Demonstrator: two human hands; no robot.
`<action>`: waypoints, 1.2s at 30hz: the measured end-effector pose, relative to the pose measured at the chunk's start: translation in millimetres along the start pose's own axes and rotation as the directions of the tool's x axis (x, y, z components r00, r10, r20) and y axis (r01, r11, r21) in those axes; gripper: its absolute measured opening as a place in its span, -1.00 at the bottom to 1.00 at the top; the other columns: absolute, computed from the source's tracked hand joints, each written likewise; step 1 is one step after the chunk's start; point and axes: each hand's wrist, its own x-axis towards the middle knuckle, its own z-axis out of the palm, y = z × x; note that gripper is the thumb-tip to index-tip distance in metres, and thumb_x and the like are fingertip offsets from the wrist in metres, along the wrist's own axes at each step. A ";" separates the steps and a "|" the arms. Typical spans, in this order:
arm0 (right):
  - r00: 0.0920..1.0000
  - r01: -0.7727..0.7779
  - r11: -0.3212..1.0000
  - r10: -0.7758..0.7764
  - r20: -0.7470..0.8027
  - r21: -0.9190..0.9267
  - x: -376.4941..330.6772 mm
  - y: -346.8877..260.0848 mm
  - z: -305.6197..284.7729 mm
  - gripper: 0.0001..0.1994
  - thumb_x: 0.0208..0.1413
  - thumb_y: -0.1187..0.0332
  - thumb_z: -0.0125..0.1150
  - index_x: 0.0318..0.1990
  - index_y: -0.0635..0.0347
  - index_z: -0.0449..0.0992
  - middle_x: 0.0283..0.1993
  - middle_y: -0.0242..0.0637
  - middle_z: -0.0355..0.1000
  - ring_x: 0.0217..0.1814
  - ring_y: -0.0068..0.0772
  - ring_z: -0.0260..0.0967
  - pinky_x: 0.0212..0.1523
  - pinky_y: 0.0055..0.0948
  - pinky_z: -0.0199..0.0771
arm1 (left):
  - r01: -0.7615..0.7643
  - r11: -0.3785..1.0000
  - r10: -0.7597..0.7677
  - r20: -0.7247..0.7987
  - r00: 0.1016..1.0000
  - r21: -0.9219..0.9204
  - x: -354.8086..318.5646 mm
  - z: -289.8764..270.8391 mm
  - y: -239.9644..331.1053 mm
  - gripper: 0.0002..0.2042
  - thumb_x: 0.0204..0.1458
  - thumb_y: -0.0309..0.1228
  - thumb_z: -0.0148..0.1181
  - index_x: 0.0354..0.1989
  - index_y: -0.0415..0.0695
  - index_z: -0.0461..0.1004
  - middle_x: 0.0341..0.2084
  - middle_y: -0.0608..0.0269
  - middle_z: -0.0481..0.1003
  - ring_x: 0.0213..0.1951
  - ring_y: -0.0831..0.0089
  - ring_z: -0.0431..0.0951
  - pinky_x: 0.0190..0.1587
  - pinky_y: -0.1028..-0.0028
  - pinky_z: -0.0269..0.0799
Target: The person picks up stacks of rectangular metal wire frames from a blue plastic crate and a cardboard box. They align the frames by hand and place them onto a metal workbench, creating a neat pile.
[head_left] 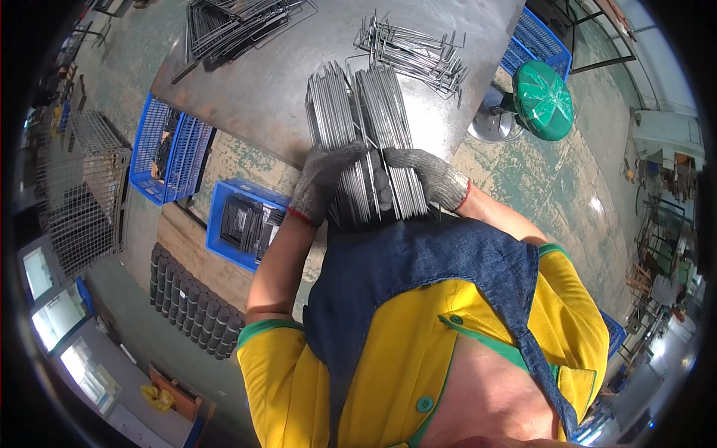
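Observation:
My left hand (pixel 323 179), in a grey knitted glove, is closed on the left stack of bent metal wires (pixel 329 112). From the other side my right hand (pixel 433 178), gloved the same way, grips the right stack of bent metal wires (pixel 382 104). Both thumbs lie across the tops, pointing inward, and most of the fingers are hidden by the wires. A narrow gap with a few wires runs between the two stacks. Their near ends reach my dark blue apron (pixel 418 254); their far ends extend over the metal table (pixel 261 112).
Loose bent wires (pixel 418 56) lie beyond the stacks, and a pile of wire frames (pixel 231 30) sits far left. Blue crates (pixel 211 224) stand left of the table. A green-covered stool (pixel 544 101) is at the right. Dark cylindrical rolls (pixel 194 306) line the floor.

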 end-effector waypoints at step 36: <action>0.975 0.038 0.998 -0.047 -0.219 -0.044 3.6 0.6 -13.2 -0.73 0.09 0.39 0.03 -0.08 0.36 0.38 -0.17 -0.13 0.44 -0.19 -0.29 0.44 -0.19 -0.29 0.53 | 0.321 0.775 -0.271 0.173 0.947 -0.544 -4.9 -18.1 -1.0 -0.73 0.04 -0.42 0.04 -0.10 -0.29 0.42 -0.23 0.17 0.49 -0.16 0.46 0.48 -0.09 0.51 0.38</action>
